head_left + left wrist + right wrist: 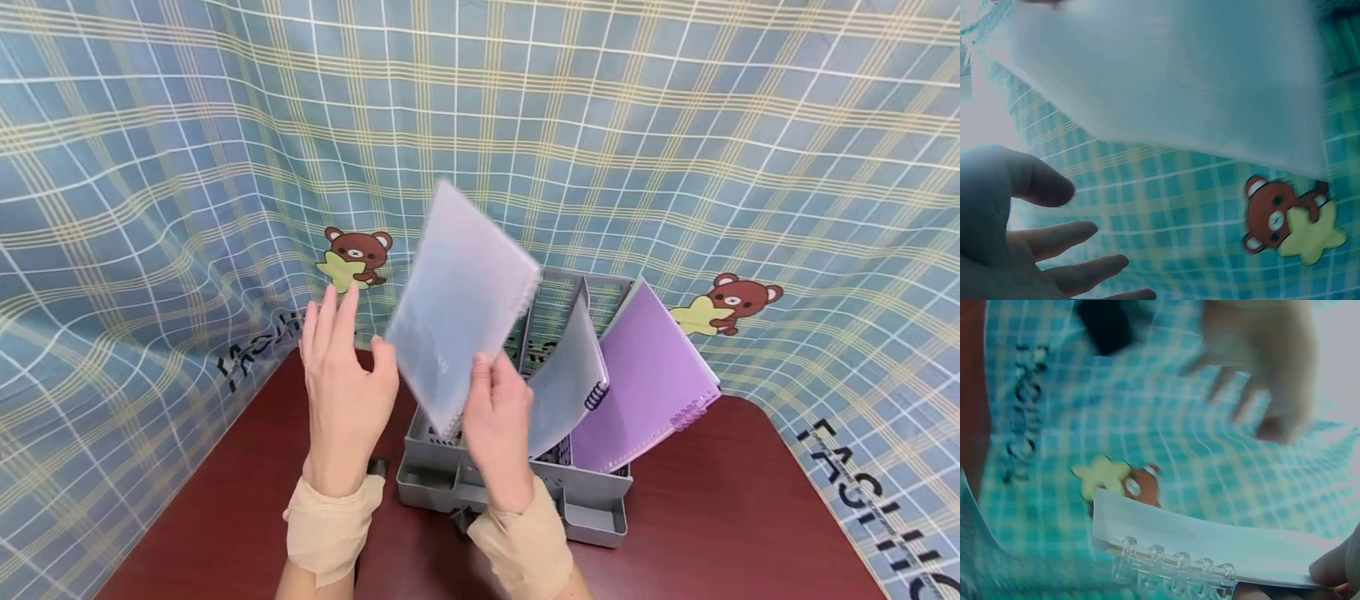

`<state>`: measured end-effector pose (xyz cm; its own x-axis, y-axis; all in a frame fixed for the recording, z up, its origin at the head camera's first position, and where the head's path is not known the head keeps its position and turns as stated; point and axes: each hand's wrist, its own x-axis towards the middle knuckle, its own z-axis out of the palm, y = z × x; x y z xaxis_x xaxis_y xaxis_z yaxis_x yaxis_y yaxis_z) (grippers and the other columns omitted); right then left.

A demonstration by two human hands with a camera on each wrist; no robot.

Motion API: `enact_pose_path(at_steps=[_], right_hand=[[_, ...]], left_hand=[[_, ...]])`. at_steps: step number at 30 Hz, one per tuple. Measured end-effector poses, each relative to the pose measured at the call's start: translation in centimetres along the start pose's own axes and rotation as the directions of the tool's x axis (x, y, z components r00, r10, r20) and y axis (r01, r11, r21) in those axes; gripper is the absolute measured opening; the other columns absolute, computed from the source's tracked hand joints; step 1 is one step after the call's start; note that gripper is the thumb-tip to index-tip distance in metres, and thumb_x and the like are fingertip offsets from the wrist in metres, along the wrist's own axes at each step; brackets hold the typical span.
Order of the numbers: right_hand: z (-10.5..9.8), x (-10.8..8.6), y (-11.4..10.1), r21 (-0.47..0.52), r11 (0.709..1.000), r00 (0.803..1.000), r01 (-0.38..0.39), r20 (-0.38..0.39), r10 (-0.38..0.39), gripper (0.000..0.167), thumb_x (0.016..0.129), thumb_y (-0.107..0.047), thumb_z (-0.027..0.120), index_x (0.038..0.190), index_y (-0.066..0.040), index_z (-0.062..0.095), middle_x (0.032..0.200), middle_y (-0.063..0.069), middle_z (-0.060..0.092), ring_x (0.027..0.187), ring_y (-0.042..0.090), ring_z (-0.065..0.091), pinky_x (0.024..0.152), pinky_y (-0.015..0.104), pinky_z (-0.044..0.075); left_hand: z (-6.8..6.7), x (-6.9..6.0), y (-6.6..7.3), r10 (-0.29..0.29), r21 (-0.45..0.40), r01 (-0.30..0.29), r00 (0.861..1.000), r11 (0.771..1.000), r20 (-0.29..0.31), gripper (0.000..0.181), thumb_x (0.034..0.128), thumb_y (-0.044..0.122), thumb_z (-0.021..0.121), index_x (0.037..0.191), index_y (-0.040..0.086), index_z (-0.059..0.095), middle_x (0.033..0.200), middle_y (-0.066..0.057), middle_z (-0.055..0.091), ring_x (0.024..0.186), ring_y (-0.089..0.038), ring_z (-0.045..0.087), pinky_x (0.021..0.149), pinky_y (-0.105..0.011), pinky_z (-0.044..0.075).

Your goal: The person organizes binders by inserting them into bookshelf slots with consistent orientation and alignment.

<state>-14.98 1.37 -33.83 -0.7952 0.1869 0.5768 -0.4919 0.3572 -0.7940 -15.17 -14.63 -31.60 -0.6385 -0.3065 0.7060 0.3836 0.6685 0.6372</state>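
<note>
A spiral notebook with a frosted translucent cover [461, 292] is tilted in the air over the left part of a grey desk organizer [517, 475]. My right hand [498, 417] pinches it near its lower right, beside the binding. In the right wrist view its clear binding rings [1179, 565] show, with the thumb [1334, 569] on the cover. Just left of the notebook, my left hand [341, 392] is raised with fingers extended, apart from it. The left wrist view shows these spread fingers [1085, 275] below the blurred notebook cover [1166, 81].
In the organizer lean a grey translucent notebook [566, 383] with black rings and a purple spiral notebook [645, 383], which sticks out to the right. Small front compartments [596, 521] line the organizer. It stands on a dark red table [705, 508], with a plaid curtain [480, 125] behind.
</note>
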Motion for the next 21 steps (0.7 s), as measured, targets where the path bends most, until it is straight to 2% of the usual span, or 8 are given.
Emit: enact_pose_path(at_steps=[4, 8, 12, 15, 17, 19, 21], right_hand=[[-3.4, 0.3, -0.1, -0.022, 1.000, 0.995, 0.005, -0.101, -0.007, 0.028, 0.111, -0.024, 0.050, 0.107, -0.007, 0.072, 0.098, 0.009, 0.078, 0.086, 0.023, 0.076, 0.070, 0.039, 0.062], [-6.5, 0.5, -0.3, -0.121, 0.993, 0.976, -0.006, -0.218, -0.020, 0.029, 0.110, -0.026, 0.051, 0.104, -0.006, 0.070, 0.096, 0.011, 0.077, 0.088, 0.024, 0.076, 0.071, 0.043, 0.061], [-9.0, 0.5, -0.4, -0.226, 0.974, 0.951, 0.002, -0.300, -0.072, 0.030, 0.109, -0.025, 0.053, 0.097, -0.004, 0.069, 0.092, 0.014, 0.076, 0.090, 0.026, 0.074, 0.072, 0.046, 0.056], [-10.3, 0.5, -0.4, -0.266, 0.964, 0.936, 0.006, -0.337, -0.099, 0.031, 0.109, -0.024, 0.052, 0.092, -0.003, 0.066, 0.085, 0.012, 0.074, 0.084, 0.022, 0.070, 0.071, 0.040, 0.051], [-11.0, 0.5, -0.2, -0.287, 0.958, 0.930, 0.001, -0.352, -0.106, 0.033, 0.110, -0.025, 0.051, 0.087, -0.003, 0.062, 0.075, 0.010, 0.066, 0.077, 0.020, 0.063, 0.069, 0.034, 0.046], [-11.4, 0.5, 0.0, -0.306, 0.952, 0.927, -0.011, -0.361, -0.105, 0.036, 0.110, -0.026, 0.049, 0.082, -0.004, 0.055, 0.067, 0.008, 0.053, 0.071, 0.020, 0.054, 0.066, 0.031, 0.041], [-11.8, 0.6, 0.2, -0.317, 0.948, 0.924, -0.022, -0.368, -0.101, 0.038, 0.111, -0.027, 0.048, 0.080, -0.005, 0.051, 0.064, 0.007, 0.043, 0.069, 0.020, 0.049, 0.064, 0.030, 0.038]], left_hand=[[1.9, 0.1, -0.8, -0.059, -0.002, 0.059, 0.996, 0.998, 0.073, 0.067, 0.0966, 0.019, 0.060, 0.160, 0.027, 0.041, 0.170, -0.010, 0.026, 0.158, -0.041, 0.011, 0.116, -0.077, 0.007], [3.6, 0.2, -1.7, -0.117, 0.001, 0.118, 0.978, 0.993, 0.171, 0.072, 0.0959, 0.027, 0.064, 0.162, 0.030, 0.037, 0.172, -0.012, 0.018, 0.158, -0.045, 0.007, 0.111, -0.083, 0.006], [5.3, 0.5, -2.7, -0.166, 0.017, 0.168, 0.945, 0.986, 0.281, 0.080, 0.0950, 0.029, 0.069, 0.165, 0.029, 0.029, 0.173, -0.016, 0.011, 0.157, -0.049, 0.004, 0.113, -0.082, 0.007], [6.5, 0.7, -3.5, -0.190, 0.039, 0.189, 0.908, 0.981, 0.373, 0.090, 0.0938, 0.027, 0.071, 0.167, 0.033, 0.018, 0.172, -0.019, 0.006, 0.156, -0.051, 0.003, 0.112, -0.082, 0.008], [7.3, 0.8, -4.0, -0.193, 0.043, 0.192, 0.890, 0.980, 0.413, 0.095, 0.0932, 0.024, 0.072, 0.168, 0.032, 0.013, 0.172, -0.022, 0.006, 0.155, -0.052, 0.005, 0.113, -0.080, 0.011], [8.1, 0.8, -4.5, -0.193, 0.034, 0.198, 0.882, 0.980, 0.431, 0.098, 0.0928, 0.021, 0.073, 0.168, 0.030, 0.010, 0.171, -0.025, 0.008, 0.155, -0.053, 0.009, 0.115, -0.077, 0.015], [9.0, 0.9, -5.1, -0.190, 0.023, 0.200, 0.882, 0.980, 0.431, 0.099, 0.0927, 0.020, 0.074, 0.168, 0.027, 0.010, 0.170, -0.027, 0.011, 0.153, -0.056, 0.013, 0.116, -0.075, 0.018]])
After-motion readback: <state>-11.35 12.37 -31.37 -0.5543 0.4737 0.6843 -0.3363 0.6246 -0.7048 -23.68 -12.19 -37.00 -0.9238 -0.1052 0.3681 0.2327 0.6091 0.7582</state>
